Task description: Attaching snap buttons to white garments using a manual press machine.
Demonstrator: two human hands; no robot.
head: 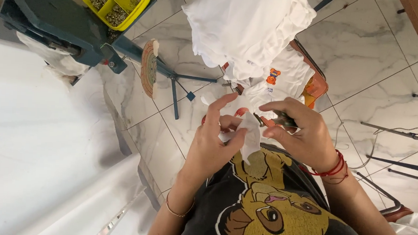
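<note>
- Head view: two hands meet just above the person's dark shirt [271, 208], which carries one cartoon lion print
- The left hand [214, 144] pinches one small white cloth piece [247, 127] between thumb and fingers, index finger stretched up
- The right hand [300, 133] is closed around one dark tool [282, 119], its tip touching the cloth; one red string bracelet [334, 168] on that wrist, one thin gold bracelet [179, 212] on the left
- One heap of white garments [253, 28] lies on a chair just beyond the hands
- One yellow tray [114, 0] with two compartments of small metal pieces sits on one blue-green press machine [46, 15], upper left
- One white table [28, 145] fills the left; marble floor [376, 69] beneath
</note>
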